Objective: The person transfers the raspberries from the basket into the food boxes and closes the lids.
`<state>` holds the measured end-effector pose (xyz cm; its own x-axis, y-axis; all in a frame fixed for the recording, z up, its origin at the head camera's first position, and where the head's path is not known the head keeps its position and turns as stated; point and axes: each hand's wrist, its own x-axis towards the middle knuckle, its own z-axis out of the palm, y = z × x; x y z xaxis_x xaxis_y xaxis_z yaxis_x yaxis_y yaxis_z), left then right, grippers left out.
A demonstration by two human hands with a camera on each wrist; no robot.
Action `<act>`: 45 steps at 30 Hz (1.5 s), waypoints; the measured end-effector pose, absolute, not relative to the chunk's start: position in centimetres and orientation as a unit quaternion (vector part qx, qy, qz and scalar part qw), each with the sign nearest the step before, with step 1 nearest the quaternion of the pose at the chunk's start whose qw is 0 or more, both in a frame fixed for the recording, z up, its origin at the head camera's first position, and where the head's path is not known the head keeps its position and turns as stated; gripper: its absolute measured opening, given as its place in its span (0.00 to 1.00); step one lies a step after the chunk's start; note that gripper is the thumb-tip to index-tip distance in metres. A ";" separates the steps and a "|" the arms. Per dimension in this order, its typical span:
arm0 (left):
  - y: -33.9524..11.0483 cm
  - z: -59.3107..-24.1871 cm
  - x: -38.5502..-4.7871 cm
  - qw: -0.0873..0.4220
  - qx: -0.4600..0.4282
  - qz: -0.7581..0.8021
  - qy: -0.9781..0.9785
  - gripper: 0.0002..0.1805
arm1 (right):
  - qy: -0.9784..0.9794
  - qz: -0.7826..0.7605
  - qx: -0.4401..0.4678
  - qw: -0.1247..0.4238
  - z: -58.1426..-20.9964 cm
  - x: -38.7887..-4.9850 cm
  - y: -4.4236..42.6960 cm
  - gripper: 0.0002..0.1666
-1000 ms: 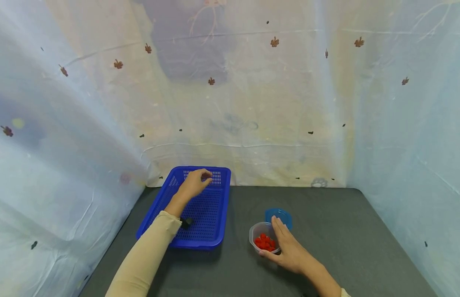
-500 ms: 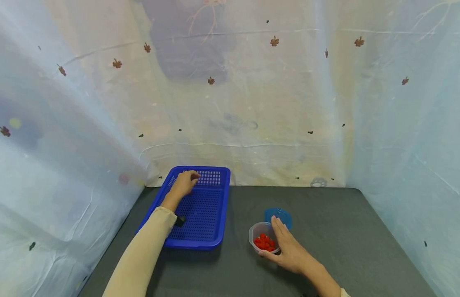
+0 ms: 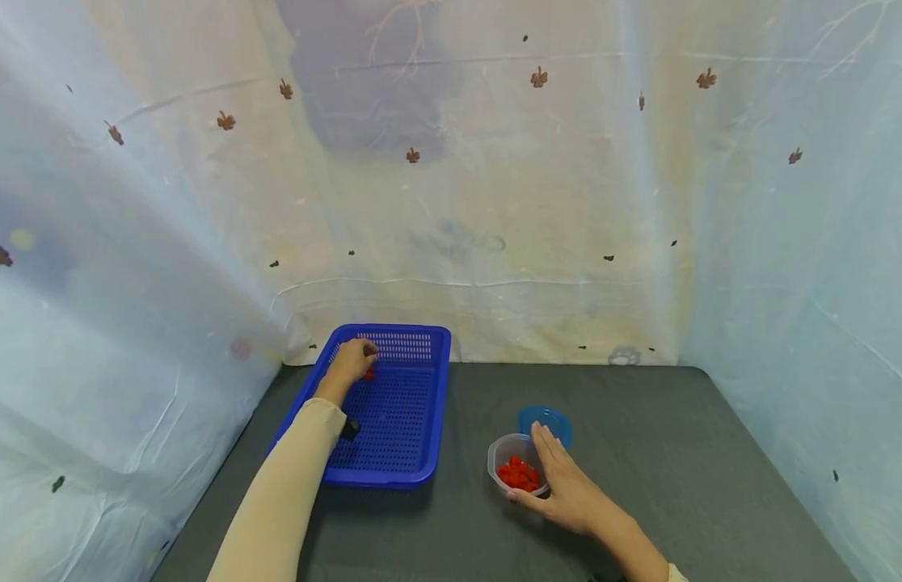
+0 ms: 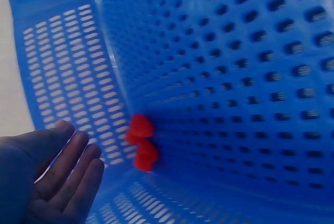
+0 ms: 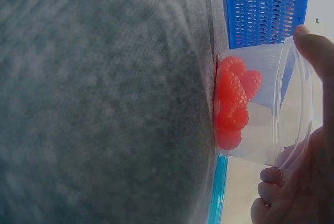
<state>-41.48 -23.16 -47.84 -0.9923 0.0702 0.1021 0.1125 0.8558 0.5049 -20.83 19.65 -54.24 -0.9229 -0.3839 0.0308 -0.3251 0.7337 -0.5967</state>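
Note:
Over the far left part of the blue basket [image 3: 384, 476] hovers my left hand [image 3: 349, 365]. Seen from the left wrist, that hand [image 4: 60, 177] has loosely bent fingers with nothing between them, beside a few red berries [image 4: 142, 141] lying in a corner of the basket. My right hand [image 3: 567, 495] grips the rim of a clear plastic tub [image 3: 500, 449], thumb on the near side and fingers on the far side. Several red raspberry-like pieces [image 5: 233, 98] lie at the bottom of the tub, also visible from the right wrist.
Behind the tub a round blue lid [image 3: 556, 423] lies on the dark grey table [image 3: 625, 428]. A pale patterned curtain [image 3: 480, 202] hangs around the back and both sides. The basket stands left of the tub.
My left hand has moved left and slightly toward me within the basket, and red berries now show beside its fingers. The right hand and tub have stayed in place.

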 end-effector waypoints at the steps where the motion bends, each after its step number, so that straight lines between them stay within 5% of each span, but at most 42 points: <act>1: -23.3 -48.0 -41.6 0.035 -0.045 -0.258 -0.964 0.13 | 0.930 -0.312 -0.190 0.047 -54.2 -20.8 19.7 0.72; 21: -24.9 -50.5 -42.1 -0.017 -0.021 -0.275 -0.961 0.09 | 0.930 -0.313 -0.186 0.043 -54.4 -20.8 19.6 0.73; 45: -24.0 -50.2 -41.1 -0.016 -0.017 -0.233 -0.972 0.11 | 0.930 -0.315 -0.182 0.048 -54.3 -20.9 19.6 0.73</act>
<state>-41.11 -23.98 -50.19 -0.9989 0.0402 -0.0242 0.0248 0.8905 0.4542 -20.87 19.61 -54.30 -0.9294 -0.3682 0.0259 -0.3082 0.7356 -0.6033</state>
